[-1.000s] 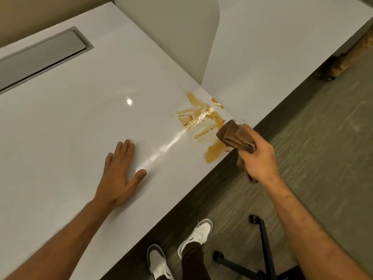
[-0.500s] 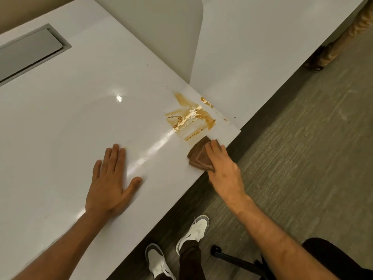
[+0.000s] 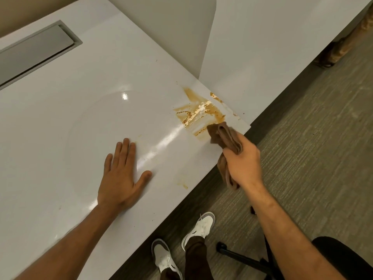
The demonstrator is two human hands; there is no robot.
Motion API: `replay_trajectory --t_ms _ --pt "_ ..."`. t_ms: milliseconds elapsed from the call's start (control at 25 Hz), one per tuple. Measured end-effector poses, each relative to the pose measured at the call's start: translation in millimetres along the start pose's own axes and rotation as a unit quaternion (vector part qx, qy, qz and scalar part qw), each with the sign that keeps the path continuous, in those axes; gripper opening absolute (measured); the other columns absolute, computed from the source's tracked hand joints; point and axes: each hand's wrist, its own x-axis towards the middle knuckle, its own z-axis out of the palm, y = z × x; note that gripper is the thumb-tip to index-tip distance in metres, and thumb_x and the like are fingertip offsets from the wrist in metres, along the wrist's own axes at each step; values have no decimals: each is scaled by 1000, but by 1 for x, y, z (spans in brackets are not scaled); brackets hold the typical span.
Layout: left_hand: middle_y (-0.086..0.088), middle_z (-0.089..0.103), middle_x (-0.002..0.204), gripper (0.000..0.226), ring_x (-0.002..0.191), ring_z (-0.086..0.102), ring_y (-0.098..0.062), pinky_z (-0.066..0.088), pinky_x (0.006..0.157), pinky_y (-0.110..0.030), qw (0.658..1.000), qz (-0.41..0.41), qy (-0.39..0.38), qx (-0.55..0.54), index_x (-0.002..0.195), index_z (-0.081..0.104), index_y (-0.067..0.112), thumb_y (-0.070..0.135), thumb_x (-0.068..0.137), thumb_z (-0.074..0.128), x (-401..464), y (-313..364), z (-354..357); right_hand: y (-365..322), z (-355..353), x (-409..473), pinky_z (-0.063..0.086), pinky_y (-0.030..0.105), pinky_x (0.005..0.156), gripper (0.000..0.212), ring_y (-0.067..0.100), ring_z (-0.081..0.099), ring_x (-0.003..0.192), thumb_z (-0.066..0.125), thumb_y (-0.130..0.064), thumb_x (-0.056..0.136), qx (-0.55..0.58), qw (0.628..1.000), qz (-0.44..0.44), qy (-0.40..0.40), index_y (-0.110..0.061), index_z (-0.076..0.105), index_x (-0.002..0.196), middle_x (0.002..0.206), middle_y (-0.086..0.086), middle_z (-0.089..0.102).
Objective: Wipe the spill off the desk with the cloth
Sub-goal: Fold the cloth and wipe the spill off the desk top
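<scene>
A brown-orange spill (image 3: 198, 113) is smeared on the white desk (image 3: 101, 122) near its right front corner. My right hand (image 3: 242, 164) grips a folded brown cloth (image 3: 220, 134), whose front end touches the spill's lower right edge; the cloth's tail hangs below my fist over the desk edge. My left hand (image 3: 121, 176) lies flat on the desk, fingers apart, to the left of the spill. A faint yellowish smear (image 3: 182, 181) shows near the front edge.
A grey recessed cable hatch (image 3: 36, 51) sits at the desk's back left. A white divider panel (image 3: 177, 33) rises behind the spill, with a second desk (image 3: 272, 41) to its right. Below are carpet, my white shoes (image 3: 199, 227) and a black chair base (image 3: 242, 255).
My right hand dragged the cloth over the spill's lower blob, which is now gone, then rose and moved up-right to the spill's edge. My left hand stayed flat.
</scene>
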Motion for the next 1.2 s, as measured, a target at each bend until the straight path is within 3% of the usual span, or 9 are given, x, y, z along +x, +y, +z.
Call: replay_trajectory --t_ms 80,240,520,640,760,880,960,1040,1200 --pt "6 -20 172 89 159 -18 -13 -2 129 -44 1000 -1 0 -1 163 -16 25 74 99 21 0 0 0 -2 20 9 64 38 76 37 8 72 88 64 -15 94 -160 986 -47 15 -42 55 118 99 -9 71" --pt "4 -18 173 88 159 -16 -15 -2 130 -44 1000 1 4 -3 164 -15 25 73 99 20 -1 0 1 19 92 -36 55 48 100 85 35 43 141 83 -18 79 -482 853 -195 -38 -9 36 150 156 17 39" --pt "1 -15 173 88 159 -16 -16 -4 129 -43 1000 3 1 -2 164 -13 23 72 100 22 1 -1 1 34 94 -97 53 42 104 70 29 55 134 82 -13 72 -402 826 -334 -211 -17 60 138 146 5 59" --pt "1 -16 173 89 160 -15 -17 -3 130 -43 1000 3 0 -12 164 -12 22 74 99 19 -2 1 -1 17 64 -85 58 30 94 68 6 67 111 70 -5 85 -182 911 -174 -326 -50 56 134 129 -16 68" --pt "2 -15 173 89 160 -14 -16 -1 130 -45 1000 1 4 -22 164 -11 22 75 98 16 -4 2 -2 -2 39 -52 61 24 82 69 0 70 85 63 -4 94 6 977 -43 -207 -72 56 110 98 -23 72" --pt "3 -15 173 88 160 -15 -15 1 130 -46 1000 0 7 -19 164 -12 24 75 98 15 -2 1 -2 -9 38 -9 56 34 99 61 -8 61 110 62 -17 98 -72 993 -78 -49 -65 44 130 116 -37 62" --pt "3 -15 174 87 160 -15 -15 2 130 -46 1000 2 7 -18 164 -12 24 74 99 17 -2 1 -2 -2 54 13 36 47 116 70 13 36 146 58 -34 100 -229 967 -105 -43 -41 17 157 159 -14 36" --pt "3 -17 173 87 159 -16 -14 1 130 -46 1000 1 3 -14 164 -14 24 73 99 18 -2 1 -1 15 73 25 21 52 123 82 34 8 156 48 -51 100 -418 893 -159 -43 -25 0 161 170 10 6" --pt "2 -16 173 88 160 -16 -15 1 130 -45 1000 -2 3 -10 164 -13 23 73 99 19 1 0 -1 35 89 33 30 50 120 79 39 17 153 51 -45 99 -446 871 -206 26 -16 11 160 167 19 16"
